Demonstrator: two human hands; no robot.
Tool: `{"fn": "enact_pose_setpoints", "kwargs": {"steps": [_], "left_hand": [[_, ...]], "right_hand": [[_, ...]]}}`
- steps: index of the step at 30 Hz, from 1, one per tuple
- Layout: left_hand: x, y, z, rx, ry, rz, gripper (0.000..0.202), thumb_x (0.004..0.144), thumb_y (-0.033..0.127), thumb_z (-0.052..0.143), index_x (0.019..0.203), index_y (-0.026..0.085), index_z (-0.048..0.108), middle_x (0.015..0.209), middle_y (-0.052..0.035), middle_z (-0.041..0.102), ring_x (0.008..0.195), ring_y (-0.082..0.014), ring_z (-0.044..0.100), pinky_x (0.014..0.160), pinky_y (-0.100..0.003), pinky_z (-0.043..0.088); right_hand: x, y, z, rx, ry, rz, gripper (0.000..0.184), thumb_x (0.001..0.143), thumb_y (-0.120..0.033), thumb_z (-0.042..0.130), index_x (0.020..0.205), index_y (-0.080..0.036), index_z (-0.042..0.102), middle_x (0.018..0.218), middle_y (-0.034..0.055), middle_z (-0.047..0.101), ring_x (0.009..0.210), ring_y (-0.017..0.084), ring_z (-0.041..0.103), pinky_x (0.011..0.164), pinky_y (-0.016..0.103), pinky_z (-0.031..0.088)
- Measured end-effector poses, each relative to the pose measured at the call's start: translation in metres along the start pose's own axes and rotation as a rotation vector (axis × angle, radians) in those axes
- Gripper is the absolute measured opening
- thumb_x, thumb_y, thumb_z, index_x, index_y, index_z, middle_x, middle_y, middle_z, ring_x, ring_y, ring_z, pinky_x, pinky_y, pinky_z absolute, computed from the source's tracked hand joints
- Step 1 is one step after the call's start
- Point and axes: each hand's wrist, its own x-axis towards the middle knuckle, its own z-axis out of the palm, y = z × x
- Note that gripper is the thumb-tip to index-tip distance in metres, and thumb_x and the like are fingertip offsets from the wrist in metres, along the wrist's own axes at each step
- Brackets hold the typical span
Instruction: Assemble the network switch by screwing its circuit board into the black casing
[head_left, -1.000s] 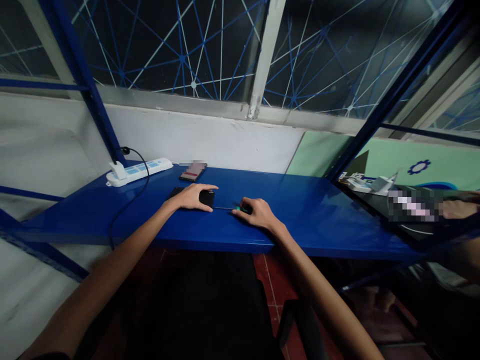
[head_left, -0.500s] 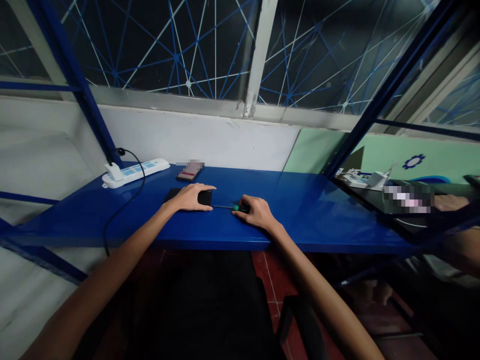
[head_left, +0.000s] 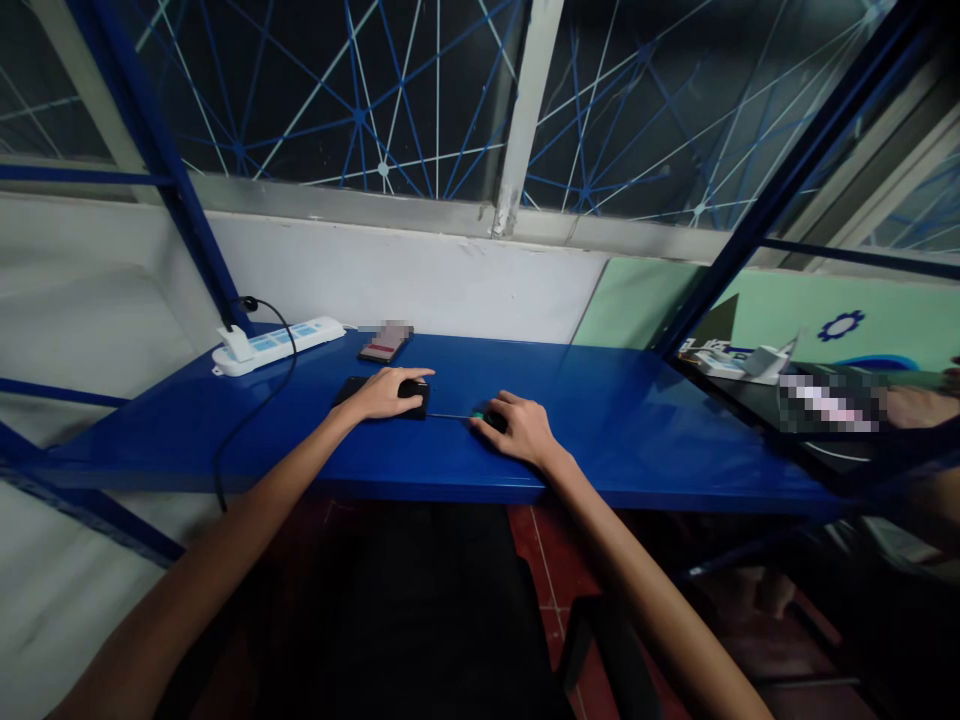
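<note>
Two hands on the job, both bare. Our left hand (head_left: 381, 394) lies palm down over a flat black device (head_left: 412, 388), thumb and index finger spread apart across it; the other fingers mostly hide from us, so we can't tell how hard they press. The device sits right under that grip, flat on the blue desk (head_left: 607, 420), poking out to either side of the hand. Our right hand (head_left: 521, 425) is clamped on a screwdriver (head_left: 495, 419), fingers and thumb curled around its green-and-black handle. Its thin shaft runs leftward from the grip to the device's right end; too small to tell if the tip touches. So the device is left of the right-hand grip, near it, only the shaft between. Beyond the left grip, we see a phone (head_left: 384, 343), apart from it. Farther left, a white power strip (head_left: 281, 343), black cable (head_left: 271, 394) looping over it. Well right of both grips, another person's hand (head_left: 919, 406).
</note>
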Motion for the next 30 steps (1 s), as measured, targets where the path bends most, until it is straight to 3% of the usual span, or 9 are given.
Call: {"fn": "enact_pose_setpoints", "kwargs": {"steps": [5, 10, 18, 25, 30], "left_hand": [[0.001, -0.002, 0.003, -0.025, 0.091, 0.031, 0.049, 0.088, 0.043, 0.055, 0.134, 0.023, 0.056, 0.119, -0.0067, 0.069, 0.112, -0.0239, 0.061, 0.096, -0.038, 0.047], [0.002, 0.005, 0.004, -0.03, 0.244, 0.154, 0.034, 0.086, 0.045, 0.062, 0.11, 0.023, 0.071, 0.113, -0.0068, 0.07, 0.105, -0.0219, 0.063, 0.092, -0.036, 0.049], [0.006, 0.009, 0.008, -0.037, 0.185, 0.25, 0.017, 0.085, 0.037, 0.067, 0.088, 0.024, 0.077, 0.099, -0.0037, 0.073, 0.095, -0.0195, 0.065, 0.087, -0.033, 0.049], [0.007, 0.006, 0.01, -0.071, 0.176, 0.243, 0.014, 0.086, 0.032, 0.066, 0.088, 0.023, 0.076, 0.098, -0.0042, 0.073, 0.094, -0.0192, 0.065, 0.086, -0.032, 0.049], [0.019, 0.005, 0.005, 0.026, 0.208, 0.15, 0.016, 0.087, 0.029, 0.062, 0.092, 0.023, 0.076, 0.101, -0.0046, 0.073, 0.094, -0.0204, 0.066, 0.086, -0.032, 0.049]], "right_hand": [[0.0, 0.0, 0.0, -0.022, 0.021, 0.039, 0.045, 0.09, -0.057, 0.046, 0.075, -0.019, 0.065, 0.078, 0.0022, 0.063, 0.064, 0.012, 0.053, 0.054, 0.027, 0.02], [0.0, -0.002, 0.0, -0.023, 0.081, 0.097, 0.046, 0.089, -0.058, 0.046, 0.076, -0.019, 0.067, 0.077, 0.0022, 0.062, 0.062, 0.012, 0.052, 0.054, 0.027, 0.02], [-0.001, -0.004, -0.001, 0.005, 0.146, 0.11, 0.045, 0.09, -0.057, 0.047, 0.077, -0.019, 0.068, 0.078, 0.0023, 0.063, 0.062, 0.012, 0.053, 0.055, 0.027, 0.021], [-0.001, -0.003, 0.0, 0.0, 0.161, 0.137, 0.046, 0.09, -0.058, 0.046, 0.075, -0.019, 0.067, 0.077, 0.0025, 0.063, 0.062, 0.012, 0.053, 0.054, 0.027, 0.02], [0.0, -0.002, 0.001, -0.029, 0.163, 0.219, 0.047, 0.09, -0.058, 0.045, 0.072, -0.019, 0.065, 0.078, 0.003, 0.064, 0.062, 0.012, 0.054, 0.053, 0.027, 0.018]]}}
